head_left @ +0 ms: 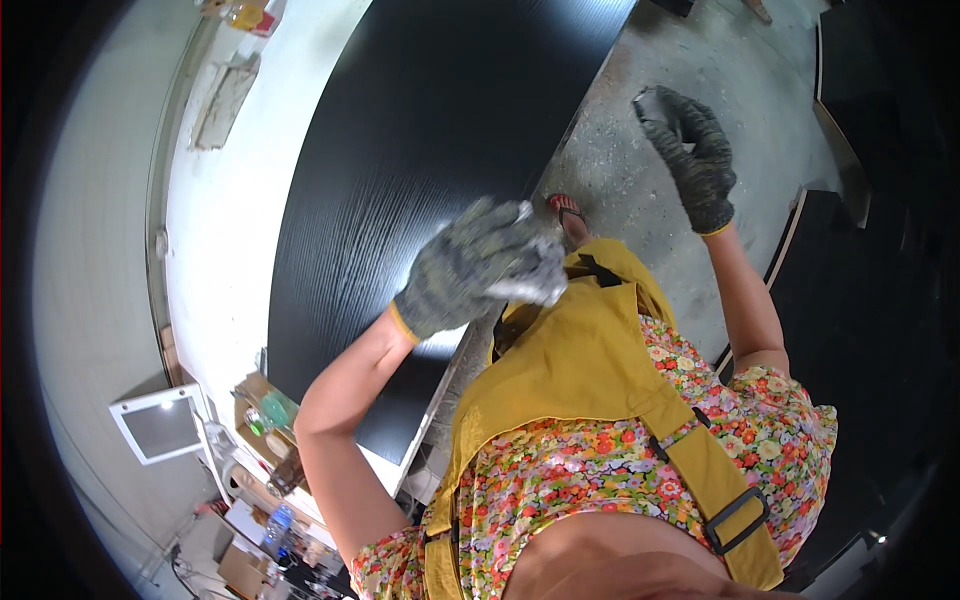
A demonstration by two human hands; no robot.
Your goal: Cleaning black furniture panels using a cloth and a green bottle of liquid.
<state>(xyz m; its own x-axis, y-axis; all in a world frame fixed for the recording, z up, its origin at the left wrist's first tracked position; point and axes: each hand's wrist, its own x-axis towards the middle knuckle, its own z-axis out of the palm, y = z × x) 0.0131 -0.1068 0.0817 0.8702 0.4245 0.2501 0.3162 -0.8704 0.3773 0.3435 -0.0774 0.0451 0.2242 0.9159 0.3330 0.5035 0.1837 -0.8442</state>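
Note:
A long black wood-grained panel (pixel 420 150) lies on a white workbench (pixel 230 220). My left hand (pixel 480 268), in a grey knit glove, is closed on a crumpled whitish cloth (pixel 535 285) at the panel's near right edge. My right hand (pixel 690 155), also gloved, is raised over the concrete floor (pixel 650 190) to the right of the panel, its fingers curled around a small dark object that I cannot make out.
Dark boards (pixel 840 170) lean at the right. Boxes, a green bottle (pixel 272 410) and clutter sit at the bench's near end, next to a white-framed screen (pixel 160 425). A sandalled foot (pixel 568 212) shows below the panel's edge.

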